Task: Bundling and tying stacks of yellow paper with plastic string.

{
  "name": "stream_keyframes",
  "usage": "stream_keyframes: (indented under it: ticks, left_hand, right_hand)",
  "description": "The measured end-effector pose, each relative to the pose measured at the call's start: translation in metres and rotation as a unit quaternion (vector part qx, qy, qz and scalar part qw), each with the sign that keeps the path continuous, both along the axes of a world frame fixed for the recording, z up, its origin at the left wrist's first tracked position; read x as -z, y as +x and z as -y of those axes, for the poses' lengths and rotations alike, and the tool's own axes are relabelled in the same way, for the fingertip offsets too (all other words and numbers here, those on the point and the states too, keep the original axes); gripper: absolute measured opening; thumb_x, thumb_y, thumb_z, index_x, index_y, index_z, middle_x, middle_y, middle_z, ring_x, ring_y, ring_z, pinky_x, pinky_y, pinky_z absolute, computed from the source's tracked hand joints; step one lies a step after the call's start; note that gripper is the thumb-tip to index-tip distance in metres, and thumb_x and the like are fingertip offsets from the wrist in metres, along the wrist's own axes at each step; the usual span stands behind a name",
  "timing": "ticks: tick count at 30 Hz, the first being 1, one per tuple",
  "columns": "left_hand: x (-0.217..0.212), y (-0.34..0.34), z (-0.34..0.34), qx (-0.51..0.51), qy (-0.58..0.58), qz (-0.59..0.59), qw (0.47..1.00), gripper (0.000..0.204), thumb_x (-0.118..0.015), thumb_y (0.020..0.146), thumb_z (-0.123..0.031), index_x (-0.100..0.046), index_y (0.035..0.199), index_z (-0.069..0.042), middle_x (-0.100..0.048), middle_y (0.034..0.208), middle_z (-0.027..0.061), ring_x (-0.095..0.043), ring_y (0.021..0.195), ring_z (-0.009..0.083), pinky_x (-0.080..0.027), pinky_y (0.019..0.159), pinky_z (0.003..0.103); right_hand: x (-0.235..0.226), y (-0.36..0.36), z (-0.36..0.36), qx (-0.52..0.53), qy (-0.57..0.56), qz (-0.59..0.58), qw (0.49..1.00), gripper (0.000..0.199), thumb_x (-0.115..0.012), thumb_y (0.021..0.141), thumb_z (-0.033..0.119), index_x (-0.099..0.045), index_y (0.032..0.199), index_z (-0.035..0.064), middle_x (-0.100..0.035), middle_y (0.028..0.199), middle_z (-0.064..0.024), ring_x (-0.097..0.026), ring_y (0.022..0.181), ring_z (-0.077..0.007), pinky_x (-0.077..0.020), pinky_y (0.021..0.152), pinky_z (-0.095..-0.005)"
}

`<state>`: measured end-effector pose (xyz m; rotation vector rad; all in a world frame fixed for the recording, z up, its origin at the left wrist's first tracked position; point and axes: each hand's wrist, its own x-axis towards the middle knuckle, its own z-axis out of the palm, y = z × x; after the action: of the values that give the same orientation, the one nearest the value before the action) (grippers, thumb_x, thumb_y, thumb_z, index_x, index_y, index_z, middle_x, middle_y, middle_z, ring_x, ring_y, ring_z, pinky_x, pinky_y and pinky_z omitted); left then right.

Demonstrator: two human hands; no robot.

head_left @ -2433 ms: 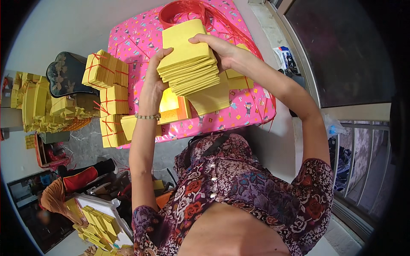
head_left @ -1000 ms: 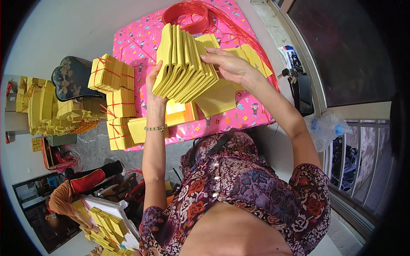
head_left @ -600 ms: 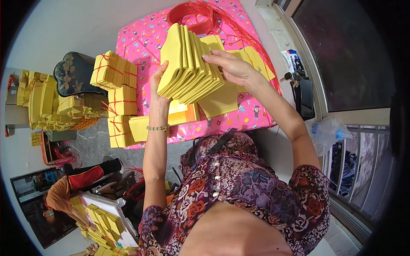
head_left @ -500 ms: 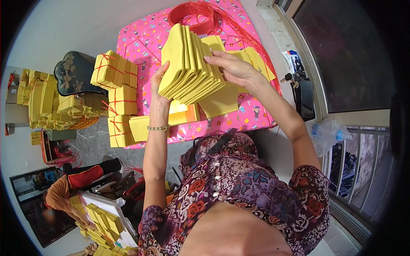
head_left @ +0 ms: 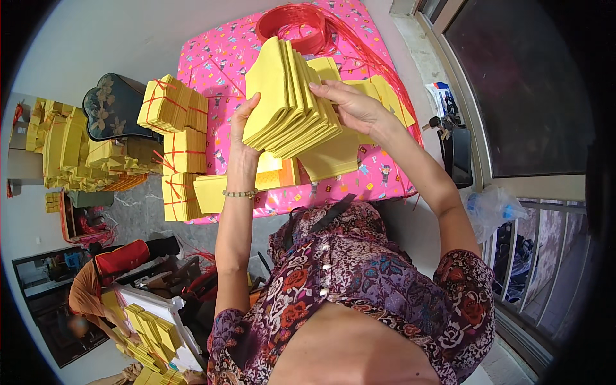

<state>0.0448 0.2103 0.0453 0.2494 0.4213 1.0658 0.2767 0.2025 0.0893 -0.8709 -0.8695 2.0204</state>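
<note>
A thick stack of folded yellow paper sheets [head_left: 289, 106] is held up over the pink table, its folded edges fanned toward me. My left hand [head_left: 244, 122] grips its left side, thumb up along the outer sheet. On the far right side, my right hand [head_left: 350, 106] has its fingers closed against the sheets' edge. Under and beyond the stack lie more flat yellow sheets [head_left: 333, 160]. Bundles of yellow paper tied with red strips [head_left: 163, 106] stand along the table's left side.
A coil of red plastic strips [head_left: 292, 29] lies at the back of the pink-covered table [head_left: 218, 64]. A dark floral chair back [head_left: 115, 106] and piled yellow paper [head_left: 64, 147] are to the left. Another person [head_left: 90, 292] handles yellow paper at lower left. A window [head_left: 520, 90] is at right.
The stack and both hands have shifted very slightly right in the picture, with the grip kept. At lower left the other person's body has moved a little.
</note>
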Motion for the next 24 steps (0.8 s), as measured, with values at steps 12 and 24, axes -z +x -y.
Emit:
stream_keyframes:
  ticks: [12,24]
  left_hand:
    - [-0.001,0.007,-0.003,0.019,-0.011,0.005,1.0,0.037,-0.059,0.086,-0.014,-0.052,0.114,0.009,-0.062,0.107,0.0223,-0.065,0.091,0.0312,-0.055,0.08,0.041]
    - [0.001,0.012,-0.005,0.022,-0.03,-0.022,0.999,0.035,-0.059,0.086,-0.013,-0.053,0.114,0.008,-0.062,0.107,0.0207,-0.065,0.092,0.0302,-0.055,0.081,0.039]
  right_hand:
    - [-0.012,0.005,0.004,-0.01,0.011,0.02,1.0,0.06,-0.063,0.086,0.041,-0.046,0.13,0.0039,-0.054,0.119,-0.0077,-0.054,0.106,-0.0162,-0.0455,0.091,-0.0316]
    - [-0.002,0.008,0.002,0.01,-0.005,0.044,0.999,0.049,-0.065,0.085,0.033,-0.053,0.119,0.0003,-0.064,0.103,-0.0089,-0.064,0.091,-0.0152,-0.0528,0.08,-0.0296]
